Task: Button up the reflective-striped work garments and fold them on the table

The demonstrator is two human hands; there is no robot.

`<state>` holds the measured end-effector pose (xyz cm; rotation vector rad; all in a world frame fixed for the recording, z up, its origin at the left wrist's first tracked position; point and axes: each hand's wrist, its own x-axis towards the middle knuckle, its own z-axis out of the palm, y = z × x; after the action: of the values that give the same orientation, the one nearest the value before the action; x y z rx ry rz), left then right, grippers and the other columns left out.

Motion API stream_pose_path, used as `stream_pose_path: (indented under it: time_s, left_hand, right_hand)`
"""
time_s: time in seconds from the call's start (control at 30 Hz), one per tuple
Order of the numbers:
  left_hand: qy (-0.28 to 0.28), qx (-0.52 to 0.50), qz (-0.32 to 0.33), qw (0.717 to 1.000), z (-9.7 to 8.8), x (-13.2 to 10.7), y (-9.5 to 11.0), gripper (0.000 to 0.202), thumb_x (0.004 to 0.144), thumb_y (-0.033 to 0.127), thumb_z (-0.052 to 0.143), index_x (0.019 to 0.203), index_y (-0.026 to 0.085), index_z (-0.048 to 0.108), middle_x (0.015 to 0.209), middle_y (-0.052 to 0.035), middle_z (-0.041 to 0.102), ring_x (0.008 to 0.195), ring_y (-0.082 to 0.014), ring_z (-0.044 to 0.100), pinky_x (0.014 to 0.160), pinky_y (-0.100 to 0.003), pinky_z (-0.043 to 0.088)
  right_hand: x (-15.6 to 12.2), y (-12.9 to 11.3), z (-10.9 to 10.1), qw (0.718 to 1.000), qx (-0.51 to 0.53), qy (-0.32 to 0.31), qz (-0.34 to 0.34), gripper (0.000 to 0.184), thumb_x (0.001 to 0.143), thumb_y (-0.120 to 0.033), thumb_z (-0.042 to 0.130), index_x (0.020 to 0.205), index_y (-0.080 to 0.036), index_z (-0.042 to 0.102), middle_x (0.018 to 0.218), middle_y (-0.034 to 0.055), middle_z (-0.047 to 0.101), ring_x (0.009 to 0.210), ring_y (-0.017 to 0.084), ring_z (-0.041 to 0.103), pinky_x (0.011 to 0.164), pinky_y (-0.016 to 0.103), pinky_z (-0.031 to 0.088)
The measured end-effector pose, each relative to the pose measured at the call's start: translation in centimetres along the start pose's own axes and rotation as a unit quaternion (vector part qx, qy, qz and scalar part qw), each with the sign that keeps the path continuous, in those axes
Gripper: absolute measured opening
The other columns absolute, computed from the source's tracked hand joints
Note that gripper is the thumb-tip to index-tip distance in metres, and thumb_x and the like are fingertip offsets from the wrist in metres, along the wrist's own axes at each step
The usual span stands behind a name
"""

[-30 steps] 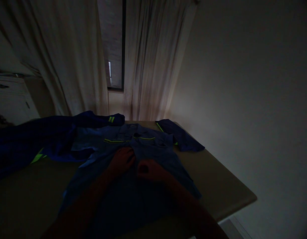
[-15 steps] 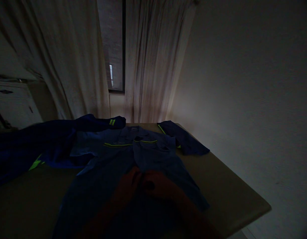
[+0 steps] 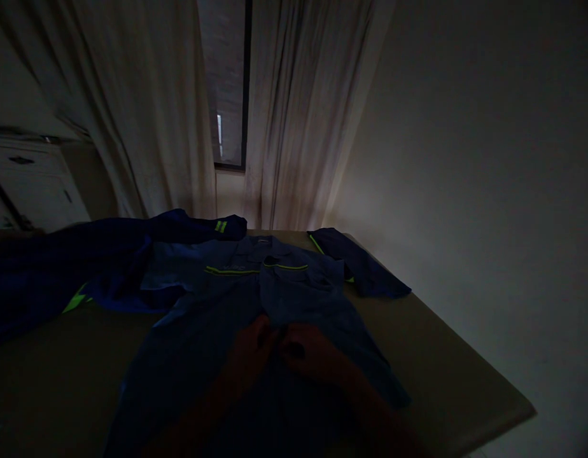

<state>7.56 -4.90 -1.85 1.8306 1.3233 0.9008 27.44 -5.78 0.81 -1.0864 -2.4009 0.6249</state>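
Note:
The room is very dark. A blue work shirt (image 3: pixel 237 299) with neon yellow-green trim lies spread flat, front up, on a tan table (image 3: pixel 447 375). My left hand (image 3: pixel 253 346) and my right hand (image 3: pixel 310 356) meet at the middle of its front. Both are curled with fingers pinched at the placket, gripping the shirt fabric there. One short sleeve (image 3: pixel 358 264) lies out to the right.
Darker blue garments (image 3: pixel 60 267) with neon stripes are heaped on the table's left side. Pale curtains (image 3: pixel 298 114) hang behind, around a narrow window. A white cabinet (image 3: pixel 31 184) stands at the far left. A bare wall runs along the right, past the table's edge.
Both hands have slid down the shirt front toward me, from near the chest to lower on the placket. The view has shifted slightly.

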Motion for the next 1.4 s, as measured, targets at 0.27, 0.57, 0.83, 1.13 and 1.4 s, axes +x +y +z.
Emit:
stream_pose_path:
  time_s: [0.27, 0.57, 0.83, 1.13, 1.4]
  left_hand:
    - [-0.001, 0.009, -0.023, 1.000, -0.5, 0.2, -0.2, 0.025, 0.096, 0.045, 0.044, 0.102, 0.023, 0.055, 0.072, 0.0011, 0.062, 0.067, -0.0189, 0.061, 0.064, -0.031, 0.035]
    - [0.004, 0.011, -0.011, 1.000, 0.1, -0.1, -0.7, 0.024, 0.100, 0.045, 0.042, 0.105, 0.024, 0.055, 0.075, 0.0000, 0.065, 0.071, -0.0203, 0.065, 0.065, -0.031, 0.038]
    - [-0.003, -0.016, -0.018, 1.000, -0.2, -0.2, -0.1, 0.024, 0.100, 0.044, 0.044, 0.105, 0.023, 0.056, 0.076, -0.0009, 0.068, 0.070, -0.0197, 0.067, 0.065, -0.031, 0.040]
    - [0.014, 0.002, -0.017, 1.000, 0.1, 0.2, -0.9, 0.028, 0.100, 0.047, 0.044, 0.106, 0.024, 0.057, 0.083, -0.0029, 0.071, 0.078, -0.0213, 0.069, 0.067, -0.031, 0.042]
    - [0.007, 0.004, -0.016, 1.000, 0.2, 0.0, -0.8, 0.028, 0.099, 0.048, 0.044, 0.109, 0.025, 0.056, 0.078, -0.0008, 0.067, 0.074, -0.0216, 0.066, 0.068, -0.032, 0.040]
  right_hand:
    - [0.3, 0.1, 0.7, 0.999, -0.032, 0.034, 0.020, 0.009, 0.090, -0.020, 0.068, 0.096, -0.023, 0.075, 0.092, 0.0027, 0.072, 0.086, 0.017, 0.065, 0.079, 0.026, 0.046]
    - [0.3, 0.2, 1.0, 0.996, -0.001, 0.079, 0.035, 0.004, 0.090, -0.023, 0.073, 0.093, -0.021, 0.072, 0.090, 0.0014, 0.070, 0.084, 0.016, 0.064, 0.077, 0.026, 0.045]
    - [0.3, 0.0, 0.8, 0.995, 0.040, 0.078, 0.055, 0.006, 0.087, -0.021, 0.075, 0.092, -0.022, 0.071, 0.091, 0.0005, 0.070, 0.083, 0.016, 0.065, 0.077, 0.026, 0.045]
    - [0.3, -0.1, 1.3, 0.996, 0.022, 0.071, 0.054, 0.008, 0.086, -0.017, 0.076, 0.091, -0.022, 0.071, 0.090, 0.0002, 0.070, 0.083, 0.016, 0.064, 0.075, 0.026, 0.044]
    - [0.6, 0.5, 1.7, 0.993, 0.011, 0.084, 0.084, 0.014, 0.083, -0.019, 0.079, 0.088, -0.021, 0.067, 0.087, 0.0000, 0.069, 0.080, 0.016, 0.063, 0.073, 0.026, 0.044]
